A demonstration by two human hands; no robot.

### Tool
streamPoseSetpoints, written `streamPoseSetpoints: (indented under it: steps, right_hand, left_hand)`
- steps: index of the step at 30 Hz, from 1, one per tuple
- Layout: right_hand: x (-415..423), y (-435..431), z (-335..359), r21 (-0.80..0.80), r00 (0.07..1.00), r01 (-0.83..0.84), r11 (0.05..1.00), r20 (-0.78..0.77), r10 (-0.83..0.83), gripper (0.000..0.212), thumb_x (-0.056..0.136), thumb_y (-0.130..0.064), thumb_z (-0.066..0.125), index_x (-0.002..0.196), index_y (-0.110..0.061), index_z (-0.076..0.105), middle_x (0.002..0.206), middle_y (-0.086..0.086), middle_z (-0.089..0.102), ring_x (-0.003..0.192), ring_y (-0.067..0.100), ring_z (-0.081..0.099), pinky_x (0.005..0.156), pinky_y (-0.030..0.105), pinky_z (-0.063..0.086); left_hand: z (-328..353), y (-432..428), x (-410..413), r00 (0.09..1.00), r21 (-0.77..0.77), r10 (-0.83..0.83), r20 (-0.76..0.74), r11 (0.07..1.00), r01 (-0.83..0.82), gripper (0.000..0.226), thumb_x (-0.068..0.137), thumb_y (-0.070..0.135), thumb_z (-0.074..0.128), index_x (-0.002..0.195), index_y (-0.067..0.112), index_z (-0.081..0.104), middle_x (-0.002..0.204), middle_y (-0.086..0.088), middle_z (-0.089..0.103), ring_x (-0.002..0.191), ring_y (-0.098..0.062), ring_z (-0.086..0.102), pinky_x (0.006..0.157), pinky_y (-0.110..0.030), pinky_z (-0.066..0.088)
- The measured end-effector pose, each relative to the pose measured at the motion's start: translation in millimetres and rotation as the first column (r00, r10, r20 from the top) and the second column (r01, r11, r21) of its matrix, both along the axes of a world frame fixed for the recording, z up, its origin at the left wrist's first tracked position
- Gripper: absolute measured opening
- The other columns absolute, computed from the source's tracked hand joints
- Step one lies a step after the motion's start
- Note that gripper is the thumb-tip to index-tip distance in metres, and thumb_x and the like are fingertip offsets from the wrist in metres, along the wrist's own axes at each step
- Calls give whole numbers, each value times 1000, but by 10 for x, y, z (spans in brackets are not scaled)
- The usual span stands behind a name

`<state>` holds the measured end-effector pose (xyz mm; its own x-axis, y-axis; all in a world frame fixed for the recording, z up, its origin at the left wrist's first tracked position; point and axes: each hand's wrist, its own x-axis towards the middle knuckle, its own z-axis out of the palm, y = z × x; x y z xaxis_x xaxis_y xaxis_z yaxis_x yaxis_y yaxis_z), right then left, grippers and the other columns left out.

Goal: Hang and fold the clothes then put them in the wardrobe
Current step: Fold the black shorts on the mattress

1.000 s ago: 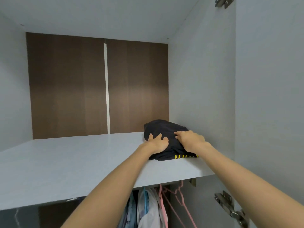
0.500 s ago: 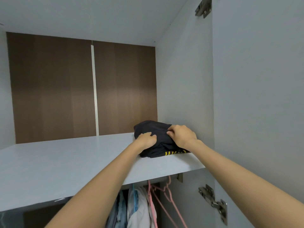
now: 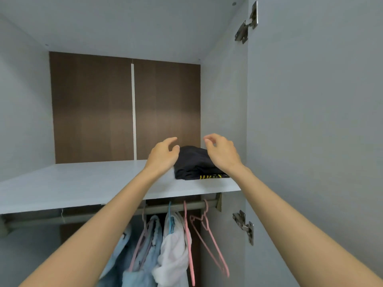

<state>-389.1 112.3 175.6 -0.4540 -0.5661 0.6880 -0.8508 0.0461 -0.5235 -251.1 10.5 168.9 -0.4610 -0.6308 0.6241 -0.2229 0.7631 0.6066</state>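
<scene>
Both hands I see hover empty, fingers loosely curled: left hand and right hand flank the folded black garment, which lies at the right end of the pale shelf. Beneath it, hung clothes crowd the rail.

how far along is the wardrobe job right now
Done: a folded black garment lies on the upper shelf, and a light blue garment and a white garment hang on the rail. In hand: nothing; the left hand and right hand hover over it, fingers loose. Left: pink hangers hang empty, so more may follow; none is in view.
</scene>
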Motion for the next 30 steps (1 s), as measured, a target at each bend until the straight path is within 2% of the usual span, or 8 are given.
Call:
streamPoseSetpoints:
  steps: [5, 10, 12, 15, 20, 23, 30]
  right_hand:
    - [427, 378, -121, -72, 996, -85, 994, -15, 85, 32, 100, -27, 37, 124, -25, 58, 127, -6, 60, 115, 15, 54, 91, 32, 44]
    - [865, 853, -340, -64, 988, -109, 992, -114, 101, 32, 100, -25, 39, 125, -23, 59, 118, -3, 64, 107, 17, 58, 89, 37, 49]
    - [1034, 1065, -469, -14, 978, -83, 996, -192, 78, 32, 100, -25, 40, 126, -23, 58, 122, -3, 63, 109, 19, 57, 90, 40, 48]
    - [1293, 1408, -716, 49, 958, -28, 998, -285, 41, 31, 99, -27, 40, 126, -25, 57, 125, -6, 61, 113, 18, 53, 89, 38, 46]
    - [1786, 2034, -1231, 189, 903, 154, 970, -426, -61, 31, 100, -30, 38, 125, -26, 56, 124, -5, 60, 110, 21, 51, 84, 37, 44]
    - [2115, 2508, -1549, 258, 896, 212, 943, -436, -82, 32, 101, -31, 37, 128, -26, 53, 125, -4, 59, 111, 21, 51, 84, 35, 43]
    - [2619, 3763, -2107, 411, 918, 298, 862, -371, -141, 33, 102, -30, 36, 130, -24, 52, 125, -1, 59, 111, 22, 51, 87, 35, 42]
  left_hand:
    - [-105, 443, 459, 992, 18, -1, -128, 1000, 3, 38, 100, 21, 42, 137, 22, 47, 141, 2, 48, 130, -14, 42, 97, -23, 30]
    - [-275, 911, 953, 989, -77, 11, -146, 997, -23, 34, 99, 19, 43, 131, 22, 53, 132, 4, 55, 116, -5, 47, 92, -19, 33]
    - [-368, 1090, 1149, 993, -88, 12, -115, 996, -23, 33, 100, 21, 42, 130, 23, 54, 130, 6, 56, 115, -8, 50, 91, -21, 36]
    - [-550, 1361, 1425, 997, -90, 39, -68, 995, -45, 32, 100, 23, 42, 130, 25, 54, 130, 6, 57, 115, -12, 52, 90, -24, 38]
    - [-1068, 1873, 1837, 997, -141, 51, 57, 989, -43, 34, 97, 22, 45, 130, 25, 54, 129, 4, 58, 116, -14, 54, 95, -30, 43]
    - [-1461, 2244, 2032, 981, -150, 38, 192, 989, -9, 35, 97, 23, 44, 130, 26, 53, 131, 0, 57, 118, -19, 53, 97, -39, 46]
    - [-2200, 3267, 2406, 921, -123, -57, 384, 986, 112, 34, 97, 25, 43, 130, 25, 54, 132, 0, 55, 113, -23, 55, 85, -34, 43]
